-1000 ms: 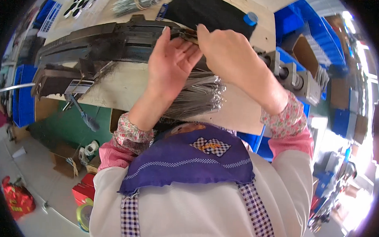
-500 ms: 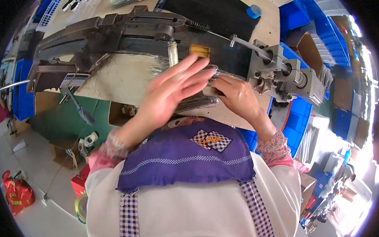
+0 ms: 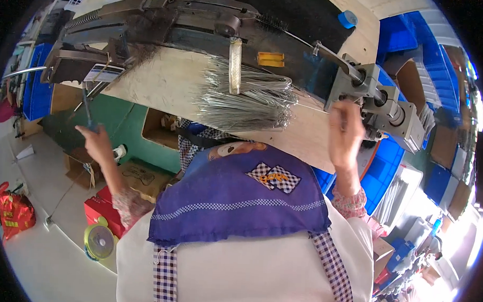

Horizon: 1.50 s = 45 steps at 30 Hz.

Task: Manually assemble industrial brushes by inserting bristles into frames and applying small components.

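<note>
My left hand is at the lower end of a lever handle with a blue-grey grip, its fingers closed round it. The lever hangs below the left end of a long dark metal machine. My right hand, somewhat blurred, is closed beside the metal clamp block at the right. A thin wire runs from its fingers leftward to a pile of bent silver wires on the wooden table. Its fingertips are partly smeared. A light, tape-wrapped bar lies across the wires.
A small yellow block lies on the dark surface behind the wires. Farther back is a blue tape roll. Blue bins stand at the right. An open cardboard box sits under the table's front edge.
Both hands have left the wire pile. My left hand has gone down and left to the lever handle; my right hand has moved right to the clamp block with a wire. The view has shifted.
</note>
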Available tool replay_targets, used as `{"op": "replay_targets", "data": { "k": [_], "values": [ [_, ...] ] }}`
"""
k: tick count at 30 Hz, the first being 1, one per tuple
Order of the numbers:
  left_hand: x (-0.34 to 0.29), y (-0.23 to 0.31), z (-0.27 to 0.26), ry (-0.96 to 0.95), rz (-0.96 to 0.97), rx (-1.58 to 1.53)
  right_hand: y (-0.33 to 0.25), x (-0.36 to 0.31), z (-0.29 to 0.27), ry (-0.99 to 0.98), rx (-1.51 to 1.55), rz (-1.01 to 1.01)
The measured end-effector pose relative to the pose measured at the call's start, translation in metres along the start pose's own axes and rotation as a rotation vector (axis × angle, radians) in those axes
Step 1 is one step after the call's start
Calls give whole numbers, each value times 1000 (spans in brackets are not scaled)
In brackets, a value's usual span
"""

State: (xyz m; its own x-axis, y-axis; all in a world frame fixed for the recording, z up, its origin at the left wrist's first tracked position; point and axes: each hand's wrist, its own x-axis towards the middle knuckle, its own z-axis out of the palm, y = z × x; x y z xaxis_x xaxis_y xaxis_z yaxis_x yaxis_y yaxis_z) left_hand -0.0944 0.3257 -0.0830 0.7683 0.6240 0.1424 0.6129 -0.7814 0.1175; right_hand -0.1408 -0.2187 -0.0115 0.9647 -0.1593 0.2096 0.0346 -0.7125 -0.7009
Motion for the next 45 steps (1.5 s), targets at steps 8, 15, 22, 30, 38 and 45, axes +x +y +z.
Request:
{"op": "replay_targets", "data": {
  "k": [8,15,22,30,38,45],
  "values": [
    [-161,234,-128,-421,1294,-1101,-78,40,-43,-39,24,-540],
    [-125,212,-81,-968,917,-1153,-62,84,-17,-31,-19,-360],
    [-165,266,-60,-1252,190,-1391,-36,110,20,-102,-326,-639],
    [-81,254,-125,-1930,-503,-2258,-42,115,19,-137,-399,-600],
    [-103,244,-112,-1087,990,-954,-30,170,40,-164,-531,-551],
    [-116,366,-45,-1026,1203,-915,-34,149,-6,-267,-106,-535]
  ]
}}
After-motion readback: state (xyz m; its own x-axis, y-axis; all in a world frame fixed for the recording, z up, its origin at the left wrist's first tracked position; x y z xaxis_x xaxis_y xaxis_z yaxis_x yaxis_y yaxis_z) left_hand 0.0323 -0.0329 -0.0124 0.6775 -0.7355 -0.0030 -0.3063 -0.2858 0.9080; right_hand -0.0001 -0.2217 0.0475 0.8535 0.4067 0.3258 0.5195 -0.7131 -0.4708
